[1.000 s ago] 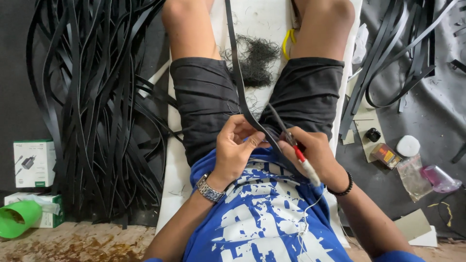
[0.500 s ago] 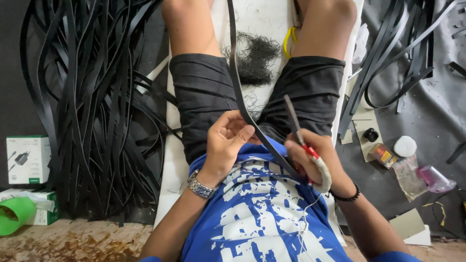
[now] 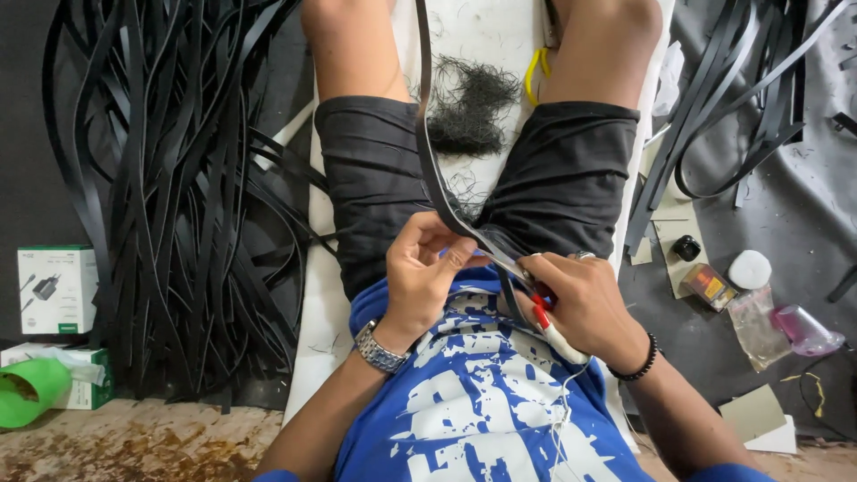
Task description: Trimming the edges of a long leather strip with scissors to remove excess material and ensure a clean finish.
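I sit with my legs stretched out on a white sheet. A long black strap runs from the top of the view down to my lap. My left hand, with a metal watch on its wrist, pinches the strap just above my blue shirt. My right hand, with a black bead bracelet, grips a cutting tool with a red and white handle, its blade laid against the strap's lower end. A clump of thin black shavings lies between my thighs.
A big heap of black straps covers the floor on the left. More straps lie at the upper right. A white box and a green cup sit at the left edge. Small bottles, a white cap and plastic bags sit on the right.
My right hand has brought the tool back down from a raised tilt, so the blade lies against the strap again. My left hand has kept its pinch on the strap.
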